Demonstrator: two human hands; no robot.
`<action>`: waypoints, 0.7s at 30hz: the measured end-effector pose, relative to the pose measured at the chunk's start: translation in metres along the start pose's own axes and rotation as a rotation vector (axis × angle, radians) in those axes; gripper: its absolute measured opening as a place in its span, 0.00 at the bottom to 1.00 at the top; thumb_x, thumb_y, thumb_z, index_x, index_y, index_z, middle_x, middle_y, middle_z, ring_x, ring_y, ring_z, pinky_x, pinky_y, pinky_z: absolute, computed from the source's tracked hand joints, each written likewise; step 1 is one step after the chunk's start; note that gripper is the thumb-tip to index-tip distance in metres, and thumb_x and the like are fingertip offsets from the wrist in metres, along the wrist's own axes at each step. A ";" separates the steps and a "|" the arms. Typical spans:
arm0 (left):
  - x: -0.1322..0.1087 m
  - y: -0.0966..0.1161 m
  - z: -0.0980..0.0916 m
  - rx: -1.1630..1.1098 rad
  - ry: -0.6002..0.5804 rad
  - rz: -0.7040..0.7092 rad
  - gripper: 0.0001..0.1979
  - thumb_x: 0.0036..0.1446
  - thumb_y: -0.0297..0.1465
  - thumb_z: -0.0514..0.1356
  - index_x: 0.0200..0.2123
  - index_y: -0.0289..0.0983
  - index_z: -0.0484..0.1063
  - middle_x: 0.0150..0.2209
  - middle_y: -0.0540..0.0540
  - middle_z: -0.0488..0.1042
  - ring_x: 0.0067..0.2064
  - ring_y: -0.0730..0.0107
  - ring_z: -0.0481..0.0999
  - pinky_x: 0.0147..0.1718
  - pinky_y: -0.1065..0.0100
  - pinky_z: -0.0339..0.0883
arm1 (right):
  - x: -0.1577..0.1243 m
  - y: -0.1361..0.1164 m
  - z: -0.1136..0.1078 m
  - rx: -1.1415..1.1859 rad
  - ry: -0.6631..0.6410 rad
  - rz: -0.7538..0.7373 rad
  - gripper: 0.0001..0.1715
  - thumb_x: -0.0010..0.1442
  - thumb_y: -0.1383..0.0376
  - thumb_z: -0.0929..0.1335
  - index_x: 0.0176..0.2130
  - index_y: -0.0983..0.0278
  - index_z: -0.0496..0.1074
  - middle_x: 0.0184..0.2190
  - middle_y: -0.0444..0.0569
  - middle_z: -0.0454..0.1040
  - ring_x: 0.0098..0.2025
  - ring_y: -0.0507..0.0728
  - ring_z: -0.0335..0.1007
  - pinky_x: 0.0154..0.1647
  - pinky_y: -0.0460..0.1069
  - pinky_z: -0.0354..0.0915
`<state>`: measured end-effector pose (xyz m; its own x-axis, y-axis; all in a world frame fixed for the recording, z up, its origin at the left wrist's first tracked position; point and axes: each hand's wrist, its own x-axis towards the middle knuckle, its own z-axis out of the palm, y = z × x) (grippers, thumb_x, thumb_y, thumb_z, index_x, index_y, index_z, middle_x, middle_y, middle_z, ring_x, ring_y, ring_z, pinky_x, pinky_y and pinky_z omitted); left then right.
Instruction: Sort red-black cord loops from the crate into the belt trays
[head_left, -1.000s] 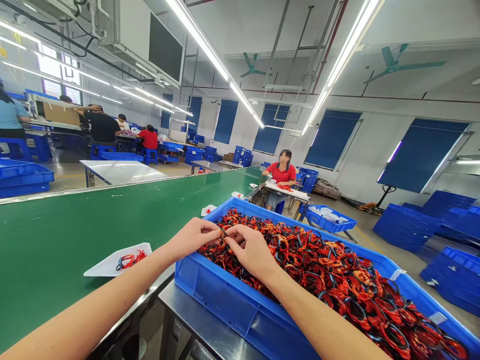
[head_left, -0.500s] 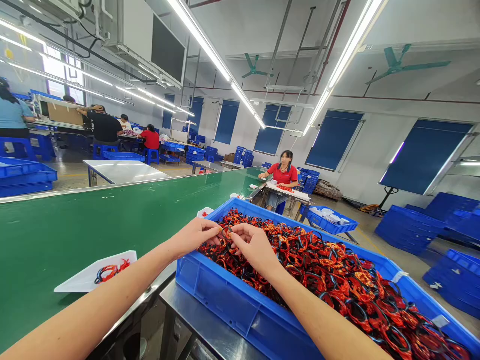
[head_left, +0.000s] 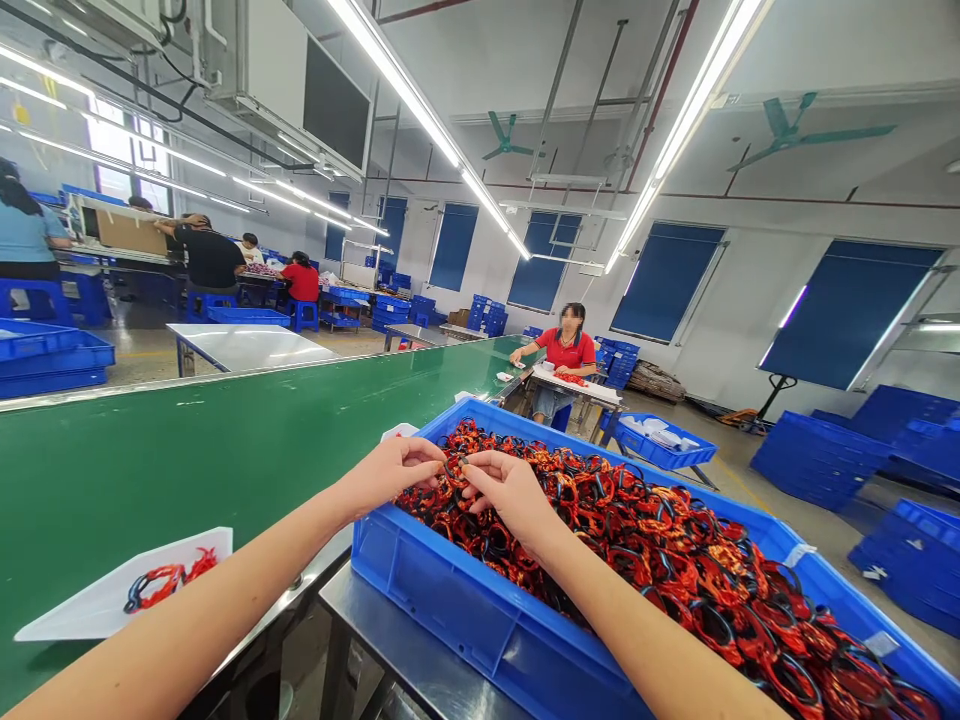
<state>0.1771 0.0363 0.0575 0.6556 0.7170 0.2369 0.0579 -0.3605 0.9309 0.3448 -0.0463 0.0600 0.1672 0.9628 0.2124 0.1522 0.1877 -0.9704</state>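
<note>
The left hand (head_left: 386,475) and right hand (head_left: 510,495) are held over a blue plastic crate (head_left: 450,630), fingertips pinched together on one strand of the orange-and-black fabric loops (head_left: 637,565). The strand is small and partly hidden by the fingers. The loops lie heaped and tangled inside the crate, which sits on a steel worktop (head_left: 360,625) beside a green conveyor belt (head_left: 187,440).

Handling assessment: the loops appear light, soft and flexible, with dark rims that may be slightly stiffer. Nothing looks fragile, but snagging between neighbouring loops is a likely nuisance. The best hold appears to be a single rim, taken between fingertip and thumb, clear of the heap.

Change from the earlier frame: a white tray (head_left: 90,610) bearing a small bundle of loops (head_left: 154,588) has shifted toward the near left along the belt — the hands have stayed over much the same spot.
</note>
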 end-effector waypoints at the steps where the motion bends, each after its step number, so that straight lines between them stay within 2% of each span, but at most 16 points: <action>1: 0.000 0.000 0.000 0.005 -0.003 0.001 0.14 0.48 0.36 0.62 0.37 0.34 0.73 0.30 0.47 0.77 0.35 0.66 0.77 0.39 0.65 0.69 | 0.000 0.000 0.000 0.000 0.001 -0.002 0.18 0.46 0.58 0.72 0.33 0.69 0.72 0.24 0.46 0.72 0.26 0.51 0.70 0.20 0.44 0.68; 7: 0.002 -0.003 0.001 -0.057 -0.047 0.032 0.18 0.47 0.32 0.62 0.44 0.36 0.72 0.42 0.43 0.77 0.43 0.64 0.76 0.43 0.64 0.70 | 0.002 0.001 -0.001 0.017 -0.001 0.009 0.19 0.46 0.57 0.72 0.34 0.69 0.73 0.27 0.48 0.74 0.26 0.51 0.70 0.20 0.43 0.67; 15: -0.002 0.001 -0.004 -0.133 -0.065 -0.013 0.17 0.46 0.35 0.65 0.41 0.35 0.74 0.36 0.44 0.79 0.37 0.65 0.78 0.42 0.63 0.71 | 0.002 0.002 -0.005 0.121 0.007 0.069 0.19 0.46 0.58 0.73 0.35 0.68 0.75 0.27 0.48 0.74 0.26 0.49 0.69 0.22 0.42 0.69; 21: -0.003 -0.001 -0.005 -0.167 -0.080 -0.008 0.18 0.45 0.34 0.66 0.40 0.35 0.75 0.36 0.44 0.79 0.39 0.65 0.77 0.43 0.64 0.70 | 0.003 0.004 -0.006 0.156 0.003 0.105 0.18 0.47 0.59 0.74 0.36 0.69 0.75 0.27 0.48 0.74 0.25 0.48 0.69 0.22 0.41 0.69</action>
<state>0.1711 0.0380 0.0573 0.7139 0.6673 0.2124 -0.0582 -0.2456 0.9676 0.3512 -0.0439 0.0578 0.1774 0.9781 0.1091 -0.0188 0.1142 -0.9933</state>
